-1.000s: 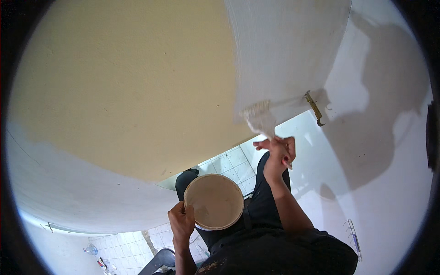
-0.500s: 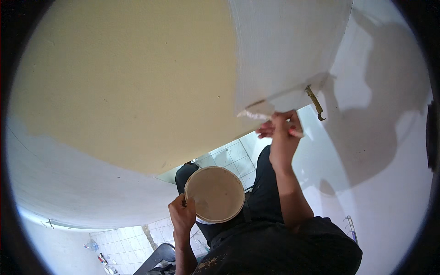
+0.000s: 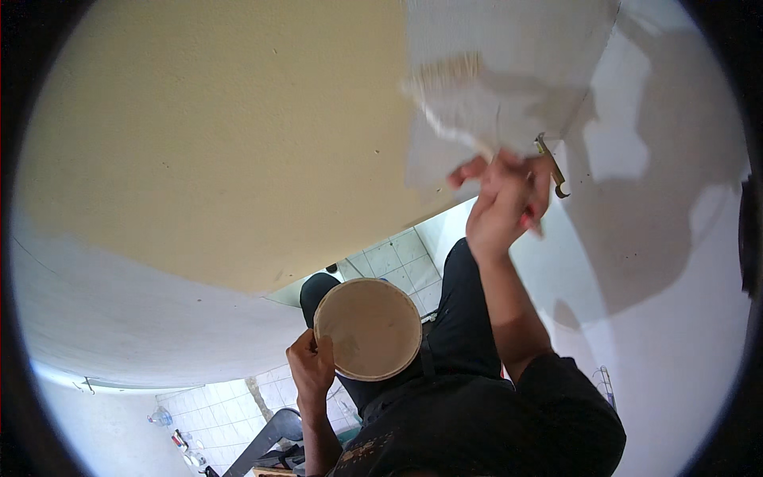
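My right hand (image 3: 513, 187) is closed around the handle of a paintbrush (image 3: 449, 131), raised in front of the wall near the border between its yellow and whitish areas. The brush is smeared by motion, so I cannot tell whether its bristles touch the surface. My left hand (image 3: 311, 362) grips the left rim of a round bucket (image 3: 368, 279), thumb over the edge. The bucket is over my lap, between my dark-trousered legs, and pale beige paint shows inside it.
The yellow wall surface (image 3: 214, 143) ends at a lower edge above my knees. Close to my right hand, a brass hook (image 3: 554, 167) sticks out. White tiled floor (image 3: 381, 258) lies below, with a clear plastic bottle (image 3: 161, 416) and a dark chair-like object (image 3: 274, 433) at lower left.
My right hand and the brush have moved up along the whitish strip. The bucket and my left hand have shifted slightly left and up in the view.
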Available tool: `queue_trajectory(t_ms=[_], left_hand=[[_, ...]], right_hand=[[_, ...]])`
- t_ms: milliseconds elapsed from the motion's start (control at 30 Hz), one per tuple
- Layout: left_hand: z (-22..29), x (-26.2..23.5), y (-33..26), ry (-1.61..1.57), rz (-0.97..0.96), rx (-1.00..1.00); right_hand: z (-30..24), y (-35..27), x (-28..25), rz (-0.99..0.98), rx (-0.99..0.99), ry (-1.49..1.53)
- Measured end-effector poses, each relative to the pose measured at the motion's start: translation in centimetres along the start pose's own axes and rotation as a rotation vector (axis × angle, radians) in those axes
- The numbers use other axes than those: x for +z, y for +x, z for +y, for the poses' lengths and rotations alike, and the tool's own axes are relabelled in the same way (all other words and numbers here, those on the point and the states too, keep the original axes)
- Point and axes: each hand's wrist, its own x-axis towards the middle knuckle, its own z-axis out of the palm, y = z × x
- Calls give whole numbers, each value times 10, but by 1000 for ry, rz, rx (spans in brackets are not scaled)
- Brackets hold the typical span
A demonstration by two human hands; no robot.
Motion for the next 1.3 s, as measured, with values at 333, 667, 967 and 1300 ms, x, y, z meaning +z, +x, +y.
queue_trajectory(t_ms=[333,667,967,1300], left_hand=[[2,2,5,8,-28,15],[6,5,1,26,-12,10],[-3,3,4,-1,-17,6],[3,-4,-6,-47,-40,-20]], right_hand=[[37,-118,-126,207,621,-298],[-9,-30,-39,148,541,-288],[-65,58,11,-14,66,-55],[22,-36,-62,117,200,-112]])
